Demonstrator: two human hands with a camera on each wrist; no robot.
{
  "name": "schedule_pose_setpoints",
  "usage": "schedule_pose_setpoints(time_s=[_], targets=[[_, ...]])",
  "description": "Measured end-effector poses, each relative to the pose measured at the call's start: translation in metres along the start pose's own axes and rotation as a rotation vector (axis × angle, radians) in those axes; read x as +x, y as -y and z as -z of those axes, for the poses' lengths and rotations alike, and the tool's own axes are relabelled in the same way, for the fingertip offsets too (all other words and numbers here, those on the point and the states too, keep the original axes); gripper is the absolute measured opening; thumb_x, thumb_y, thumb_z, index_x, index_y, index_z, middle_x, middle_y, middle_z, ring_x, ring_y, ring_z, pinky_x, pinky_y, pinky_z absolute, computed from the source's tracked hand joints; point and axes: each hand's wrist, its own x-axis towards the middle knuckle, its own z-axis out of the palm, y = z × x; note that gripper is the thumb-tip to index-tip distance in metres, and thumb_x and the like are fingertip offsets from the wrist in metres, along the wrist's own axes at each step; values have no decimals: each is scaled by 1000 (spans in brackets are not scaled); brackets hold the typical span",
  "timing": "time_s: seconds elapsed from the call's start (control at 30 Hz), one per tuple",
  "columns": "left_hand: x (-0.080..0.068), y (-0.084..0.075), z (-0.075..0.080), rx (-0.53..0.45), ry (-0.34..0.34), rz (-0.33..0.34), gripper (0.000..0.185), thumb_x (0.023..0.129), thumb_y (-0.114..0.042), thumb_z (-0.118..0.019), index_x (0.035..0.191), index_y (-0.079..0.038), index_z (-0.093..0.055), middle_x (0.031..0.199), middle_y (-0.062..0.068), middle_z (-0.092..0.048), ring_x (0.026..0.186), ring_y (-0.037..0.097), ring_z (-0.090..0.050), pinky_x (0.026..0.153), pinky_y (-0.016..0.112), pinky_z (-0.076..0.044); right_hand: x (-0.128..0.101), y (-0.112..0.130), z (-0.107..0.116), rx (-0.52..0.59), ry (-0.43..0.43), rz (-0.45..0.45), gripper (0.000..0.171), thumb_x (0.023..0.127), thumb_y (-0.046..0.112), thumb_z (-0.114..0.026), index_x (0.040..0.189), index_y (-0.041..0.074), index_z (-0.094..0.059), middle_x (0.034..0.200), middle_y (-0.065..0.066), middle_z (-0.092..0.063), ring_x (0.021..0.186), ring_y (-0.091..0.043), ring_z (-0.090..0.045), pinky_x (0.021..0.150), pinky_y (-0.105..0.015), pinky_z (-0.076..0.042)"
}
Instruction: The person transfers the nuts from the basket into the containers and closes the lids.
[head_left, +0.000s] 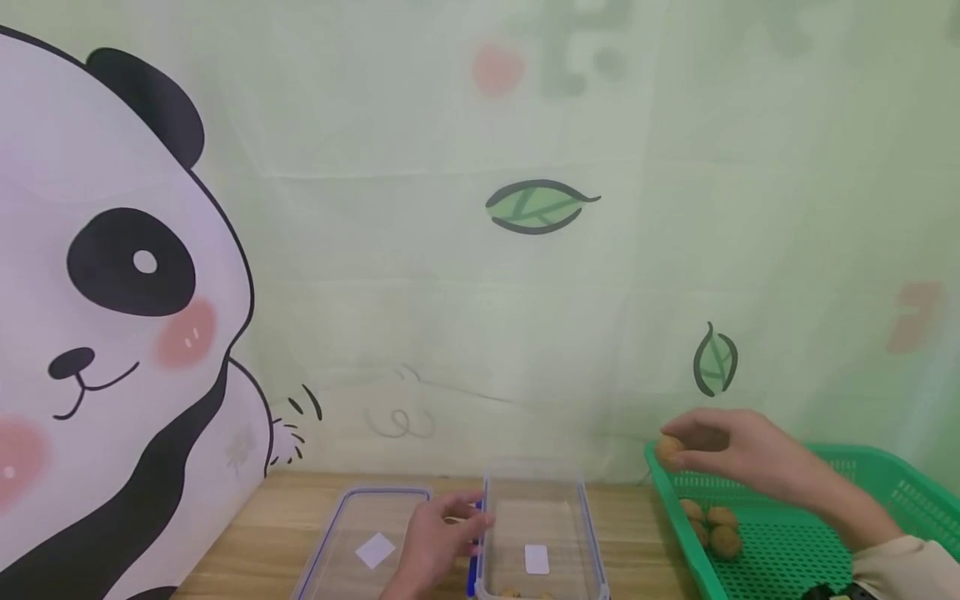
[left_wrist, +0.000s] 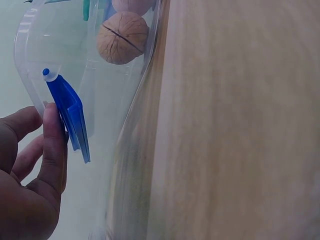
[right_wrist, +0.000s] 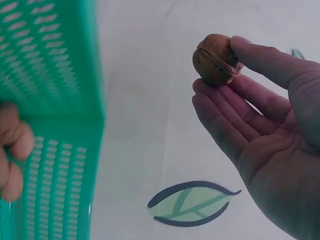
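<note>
My right hand [head_left: 750, 458] pinches a walnut [right_wrist: 215, 60] between thumb and fingertips, above the left rim of a green plastic basket [head_left: 678, 546]. Several walnuts [head_left: 723, 529] lie in the basket's left part. To the left, my left hand [head_left: 438, 537] grips the rim of a clear plastic box [head_left: 536, 517], beside a blue latch [left_wrist: 72, 112] that hangs down its side. Walnuts [left_wrist: 122, 38] show through the box wall at its near end, partly cut off by the head view's lower edge.
A clear rectangular lid [head_left: 341, 542] with a white label lies left of the box on the wooden table [head_left: 637, 533]. Behind the table hangs a pale green cloth [head_left: 420, 275] printed with a panda and leaves. The basket stands at the right, close to the cloth.
</note>
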Motion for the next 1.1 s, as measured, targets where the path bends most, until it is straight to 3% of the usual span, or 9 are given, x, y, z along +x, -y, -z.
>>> schedule_pose_setpoints(time_s=[0.23, 0.53, 0.9, 1.1], targets=[[-1, 1, 0, -13, 13, -10, 40, 93, -8, -83, 130, 2, -70, 100, 9, -71, 82, 19, -72, 71, 34, -68, -3, 17, -7, 25, -77, -28, 38, 100, 34, -76, 131, 11, -72, 122, 1, -75, 110, -15, -72, 89, -27, -61], [0, 1, 1, -8, 18, -40, 41, 93, -9, -82, 131, 3, -70, 101, 9, -71, 83, 20, -73, 71, 35, -68, -6, 29, -21, 100, -115, -53, 37, 102, 34, -74, 132, 13, -71, 121, 4, -76, 112, -15, -71, 91, -28, -60], [0, 3, 0, -16, 23, -21, 42, 93, -9, -83, 131, 2, -69, 102, 9, -71, 83, 20, -72, 71, 34, -68, -2, 40, -51, 227, -81, -40, 41, 97, 31, -80, 130, 6, -72, 117, 0, -77, 107, -16, -73, 87, -28, -63], [1, 1, 0, -19, 17, -22, 42, 93, -8, -83, 131, 3, -69, 102, 10, -70, 84, 20, -72, 71, 34, -68, 0, 42, -67, 262, -58, -38, 39, 97, 30, -81, 128, 8, -73, 116, 1, -76, 107, -17, -72, 86, -27, -63]])
